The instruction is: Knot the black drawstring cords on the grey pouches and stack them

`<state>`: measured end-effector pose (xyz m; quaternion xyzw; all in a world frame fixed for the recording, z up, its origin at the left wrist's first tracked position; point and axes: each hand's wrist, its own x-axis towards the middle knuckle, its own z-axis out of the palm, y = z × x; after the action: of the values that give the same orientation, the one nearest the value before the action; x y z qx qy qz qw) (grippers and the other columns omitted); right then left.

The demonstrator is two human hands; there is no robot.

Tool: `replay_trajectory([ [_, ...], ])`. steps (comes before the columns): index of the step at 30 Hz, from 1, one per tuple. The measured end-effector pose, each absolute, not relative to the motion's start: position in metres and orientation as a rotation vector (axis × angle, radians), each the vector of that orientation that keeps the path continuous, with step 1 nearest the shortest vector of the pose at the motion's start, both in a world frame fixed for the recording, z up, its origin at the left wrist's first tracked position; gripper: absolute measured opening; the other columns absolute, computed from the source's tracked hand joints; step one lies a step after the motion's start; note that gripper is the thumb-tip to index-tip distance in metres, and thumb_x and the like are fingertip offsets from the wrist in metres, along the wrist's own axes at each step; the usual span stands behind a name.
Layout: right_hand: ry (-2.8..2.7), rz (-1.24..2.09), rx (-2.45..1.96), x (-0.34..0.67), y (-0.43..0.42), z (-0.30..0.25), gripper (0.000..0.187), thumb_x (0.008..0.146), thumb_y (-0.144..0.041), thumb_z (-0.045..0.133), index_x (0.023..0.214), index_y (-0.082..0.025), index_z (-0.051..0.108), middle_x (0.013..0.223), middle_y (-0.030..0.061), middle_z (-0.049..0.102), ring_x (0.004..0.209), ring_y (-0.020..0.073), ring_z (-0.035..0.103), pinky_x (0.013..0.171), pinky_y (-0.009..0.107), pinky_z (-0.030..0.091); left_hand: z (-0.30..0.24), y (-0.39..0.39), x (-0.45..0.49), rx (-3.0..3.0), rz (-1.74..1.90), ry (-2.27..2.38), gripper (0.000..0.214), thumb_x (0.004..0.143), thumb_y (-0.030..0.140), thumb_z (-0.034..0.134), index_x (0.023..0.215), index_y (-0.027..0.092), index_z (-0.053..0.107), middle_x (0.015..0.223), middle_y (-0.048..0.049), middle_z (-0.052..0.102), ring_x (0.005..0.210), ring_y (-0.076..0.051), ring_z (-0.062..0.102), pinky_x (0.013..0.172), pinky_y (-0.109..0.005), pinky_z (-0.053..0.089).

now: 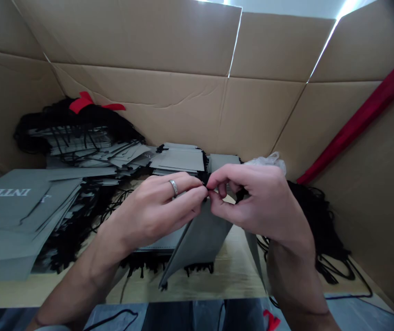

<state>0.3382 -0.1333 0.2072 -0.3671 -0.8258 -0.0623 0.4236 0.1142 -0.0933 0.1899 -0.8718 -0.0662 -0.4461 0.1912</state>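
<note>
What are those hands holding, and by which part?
The left hand and right hand pinch a grey paper bag at its top edge, with a black cord between their fingertips.

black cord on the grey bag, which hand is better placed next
Probably the right hand: its fingers curl around the black cord on the grey bag; the left hand only reaches it with fingertips.

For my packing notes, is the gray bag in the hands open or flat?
Open: the gray bag has panels spread apart below the left hand and right hand.
</note>
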Motion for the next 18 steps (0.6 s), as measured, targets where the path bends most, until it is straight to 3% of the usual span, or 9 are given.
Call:
replay_trajectory([
  [9,-1.978,0.073,-0.875,0.334,-0.132,0.206,0.013,0.079,-0.006,0.072,0.085,-0.017,0.075,0.068,-0.0071,0.062,0.057,0.0047,0.046,0.052,0.021,0.037,0.189,-0.086,0.113,-2.485,-1.489,-0.209,0.018,0.090,0.007,0.079,0.101,0.019,0.072,0.091,0.0006,0.082,0.076,-0.012,0.080,0.068,-0.019,0.061],
  [18,-1.921,0.350,-0.839,0.333,-0.128,0.203,0.014,0.075,-0.005,0.072,0.084,-0.015,0.075,0.069,-0.0066,0.064,0.059,0.0028,0.051,0.055,0.016,0.042,0.191,-0.082,0.116,-2.669,-1.623,-0.185,0.024,0.084,0.004,0.077,0.096,0.023,0.071,0.081,0.0030,0.078,0.069,-0.011,0.075,0.065,-0.018,0.060],
])
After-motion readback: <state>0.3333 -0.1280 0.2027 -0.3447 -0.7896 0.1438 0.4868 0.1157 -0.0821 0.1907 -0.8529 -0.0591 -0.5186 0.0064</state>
